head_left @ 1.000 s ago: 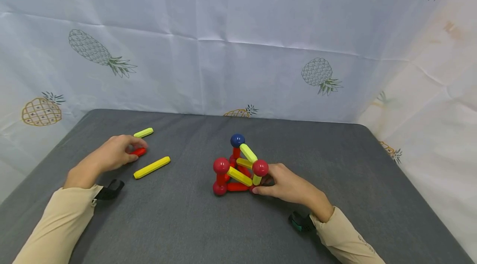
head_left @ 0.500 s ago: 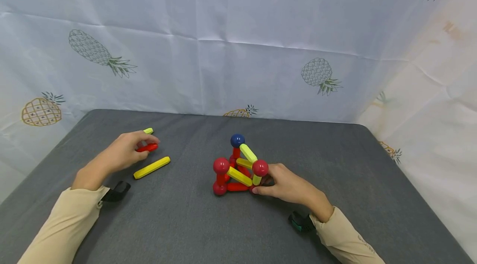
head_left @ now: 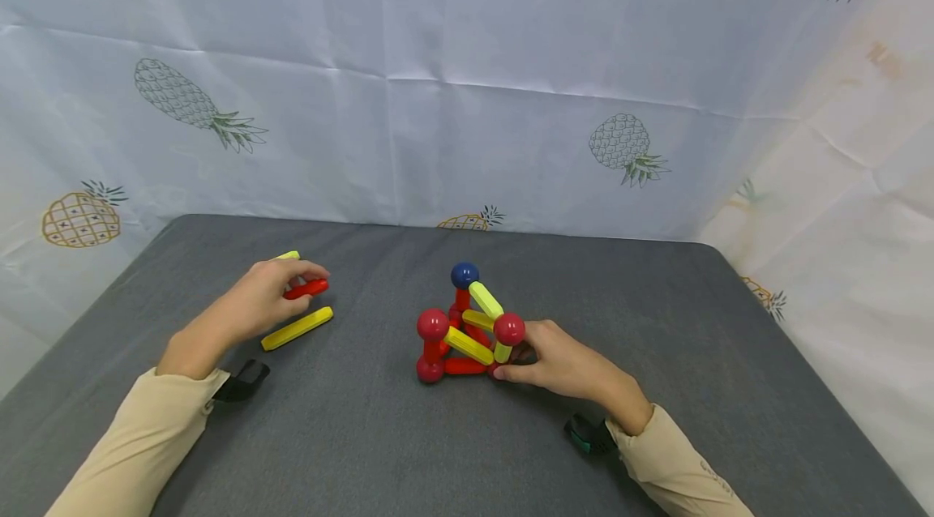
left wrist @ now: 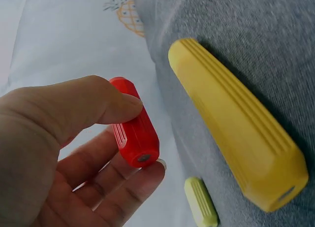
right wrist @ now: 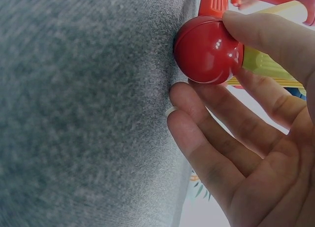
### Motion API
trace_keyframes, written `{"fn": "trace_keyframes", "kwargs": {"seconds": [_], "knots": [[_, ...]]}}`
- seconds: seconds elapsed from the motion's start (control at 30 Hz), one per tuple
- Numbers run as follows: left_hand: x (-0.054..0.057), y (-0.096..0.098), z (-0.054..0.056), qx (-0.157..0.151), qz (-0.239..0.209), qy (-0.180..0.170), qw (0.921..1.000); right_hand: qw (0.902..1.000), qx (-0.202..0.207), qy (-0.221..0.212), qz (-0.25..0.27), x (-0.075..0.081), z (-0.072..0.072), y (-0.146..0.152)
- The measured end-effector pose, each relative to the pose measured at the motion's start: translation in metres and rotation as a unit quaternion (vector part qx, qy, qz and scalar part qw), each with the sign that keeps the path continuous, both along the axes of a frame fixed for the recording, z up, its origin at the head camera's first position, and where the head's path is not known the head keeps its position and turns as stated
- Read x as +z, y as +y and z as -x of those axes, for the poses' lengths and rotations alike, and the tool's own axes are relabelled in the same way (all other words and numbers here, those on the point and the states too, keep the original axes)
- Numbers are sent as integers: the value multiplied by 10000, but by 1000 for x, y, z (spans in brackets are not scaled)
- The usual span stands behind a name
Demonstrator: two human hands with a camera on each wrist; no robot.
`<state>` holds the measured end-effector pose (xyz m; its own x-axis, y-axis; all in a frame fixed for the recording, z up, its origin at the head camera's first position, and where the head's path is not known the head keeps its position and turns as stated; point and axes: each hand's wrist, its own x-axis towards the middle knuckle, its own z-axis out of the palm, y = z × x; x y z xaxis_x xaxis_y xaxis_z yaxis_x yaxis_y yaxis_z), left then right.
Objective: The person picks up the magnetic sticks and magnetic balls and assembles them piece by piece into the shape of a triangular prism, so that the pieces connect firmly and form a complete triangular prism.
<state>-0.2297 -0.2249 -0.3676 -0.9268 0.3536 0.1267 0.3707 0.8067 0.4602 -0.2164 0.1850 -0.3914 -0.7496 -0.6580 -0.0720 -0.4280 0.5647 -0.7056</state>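
My left hand (head_left: pixel 259 298) pinches a short red magnetic rod (left wrist: pixel 135 131) between thumb and fingers, a metal disc showing at its end. Beside that hand lies a long yellow rod (head_left: pixel 297 329) on the table. At the table's middle stands a frame built of balls and rods, with a blue ball (head_left: pixel 464 275) at its back top corner and red balls at others. My right hand (head_left: pixel 562 363) grips the frame's lower right corner, thumb and fingers around a red ball (right wrist: pixel 209 49). A yellow-green rod (right wrist: pixel 266 64) rises from that ball, partly behind the fingers.
A short yellow-green rod (left wrist: pixel 201 202) lies beyond my left hand, partly hidden by it in the head view. The grey cloth-covered table (head_left: pixel 350 452) ends at a white curtain (head_left: pixel 467 144) printed with pineapples.
My left hand has lifted the red rod and moved to the right with it, passing beyond the long yellow rod. The right hand and the frame have stayed put.
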Motion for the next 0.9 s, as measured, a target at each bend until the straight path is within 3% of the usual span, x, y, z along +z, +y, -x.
{"fn": "trace_keyframes", "kwargs": {"seconds": [0.43,0.63,0.9], "knots": [[-1,14,-2,-190,-165,93,9996,10000,7,-1,-6,1,-1,0],[-2,20,-4,-260,-108,406,9988,10000,13,-12,-28,0,0,0],[1,31,-7,-409,-421,667,9960,10000,30,0,-11,1,1,0]]}}
